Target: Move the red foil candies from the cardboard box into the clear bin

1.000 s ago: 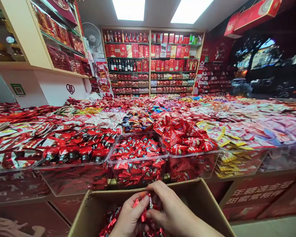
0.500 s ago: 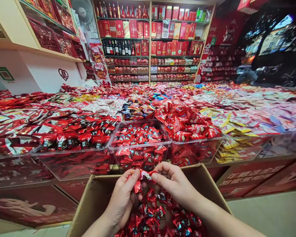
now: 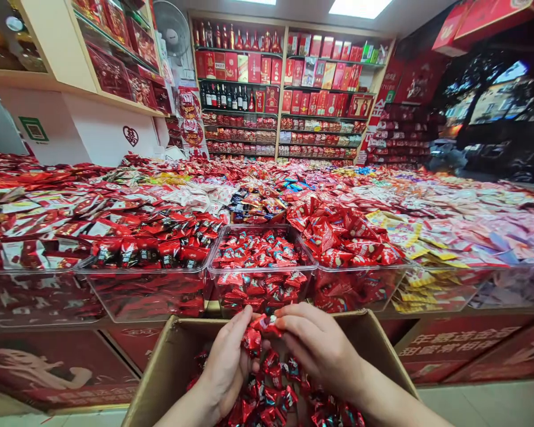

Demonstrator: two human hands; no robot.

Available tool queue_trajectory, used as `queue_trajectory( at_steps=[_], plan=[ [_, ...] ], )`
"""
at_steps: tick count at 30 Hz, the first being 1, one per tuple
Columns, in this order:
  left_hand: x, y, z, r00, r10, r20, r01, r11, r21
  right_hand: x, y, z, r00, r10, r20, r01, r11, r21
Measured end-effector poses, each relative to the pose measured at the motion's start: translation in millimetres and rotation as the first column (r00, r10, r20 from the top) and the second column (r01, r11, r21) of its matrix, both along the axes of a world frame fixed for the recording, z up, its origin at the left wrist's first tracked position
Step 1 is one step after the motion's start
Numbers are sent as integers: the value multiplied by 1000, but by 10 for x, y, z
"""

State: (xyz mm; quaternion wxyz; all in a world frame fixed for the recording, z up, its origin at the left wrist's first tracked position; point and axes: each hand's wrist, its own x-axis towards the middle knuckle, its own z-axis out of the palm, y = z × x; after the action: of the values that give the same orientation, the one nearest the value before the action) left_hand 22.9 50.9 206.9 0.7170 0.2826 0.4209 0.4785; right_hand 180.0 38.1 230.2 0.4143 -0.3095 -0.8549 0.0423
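Above an open cardboard box [image 3: 155, 362], my two hands meet over a red foil-wrapped candy [image 3: 264, 324]. My right hand [image 3: 324, 347] pinches its right end between thumb and fingertips. Curled with the thumb up, my left hand [image 3: 222, 365] has a second red wrapped candy [image 3: 251, 343] against its fingers. Its fingertips are partly hidden behind these candies. Below my hands, many loose red candies [image 3: 271, 409] with some blue-green shine lie in the box. Just beyond the box stands a clear plastic bin [image 3: 262, 269] of similar red and blue candies.
More clear bins line the counter edge: dark-and-red packets [image 3: 146, 255] at left, larger red packets [image 3: 351, 237] and yellow packets [image 3: 412, 290] at right. Heaped sweets cover the counter behind. Shelves of bottles and red boxes [image 3: 260, 68] stand at the back. Tiled floor [image 3: 493, 403] shows lower right.
The view has tilted up slightly and shifted left, so the shelves sit lower and further right. My right hand's fingers have closed in more over the candy, which both hands still hold.
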Motion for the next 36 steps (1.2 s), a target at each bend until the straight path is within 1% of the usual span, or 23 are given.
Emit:
queue_trajectory(
  at_steps=[2,3,5,6,7,9,11,13,15,18,21,23,25,27,28,29,30,31,33,34,36],
  plan=[
    [-9,-10,-8,1000,-24,-9,24,1000,-16,-34,113,245,993,-102,61,96,991,93],
    [-14,-13,-10,999,-37,-23,37,999,-14,-74,215,388,979,-172,105,161,981,106],
    [-25,-13,-9,997,-56,-50,55,998,-5,-194,515,658,922,-323,215,313,946,81],
    [-31,-11,-7,997,-58,-59,58,998,-4,-265,703,763,876,-369,310,376,926,41],
    [-36,-7,-5,996,-61,-68,60,998,-7,-337,903,841,859,-367,357,386,922,20],
    [-48,3,-6,994,-69,-84,68,998,-14,-466,1289,913,837,-355,416,397,918,-17],
    [-60,10,-19,993,-73,-98,72,997,-16,-562,1585,894,826,-340,449,405,913,-54],
    [-69,16,-43,992,-73,-103,73,997,-6,-620,1745,831,818,-330,471,417,904,-90],
    [-70,23,-68,992,-73,-104,74,997,3,-639,1780,773,820,-319,475,417,901,-115],
    [-59,37,-90,991,-76,-111,75,997,-10,-616,1686,778,841,-300,450,391,912,-124],
    [-58,46,-101,992,-80,-93,78,997,-20,-585,1481,892,868,-279,412,350,930,-109],
    [-73,45,-113,994,-105,-23,105,994,-10,-575,1258,956,884,-258,390,315,945,-90],
    [-93,37,-132,984,-158,89,158,987,0,-561,943,931,897,-223,382,266,962,-62],
    [-101,25,-153,958,-192,214,193,981,14,-522,574,775,902,-166,399,198,979,-41],
    [-97,17,-163,945,-191,265,192,981,21,-489,394,651,899,-114,423,144,989,-39],
    [-87,10,-171,936,-179,303,180,983,25,-445,233,507,891,-76,447,118,991,-67],
    [-70,2,-178,934,-162,318,163,986,25,-393,102,357,892,-33,451,81,993,-88],
    [-49,-5,-183,940,-145,310,144,989,25,-334,4,211,906,-21,423,84,988,-131],
    [3,-20,-193,960,-122,251,119,993,25,-211,-89,-24,948,6,319,81,963,-257],
    [31,-25,-197,969,-119,215,115,993,28,-153,-93,-104,969,11,248,73,941,-329],
    [80,-32,-200,981,-111,156,105,993,45,-64,-53,-192,994,17,111,34,899,-437]
  ],
)
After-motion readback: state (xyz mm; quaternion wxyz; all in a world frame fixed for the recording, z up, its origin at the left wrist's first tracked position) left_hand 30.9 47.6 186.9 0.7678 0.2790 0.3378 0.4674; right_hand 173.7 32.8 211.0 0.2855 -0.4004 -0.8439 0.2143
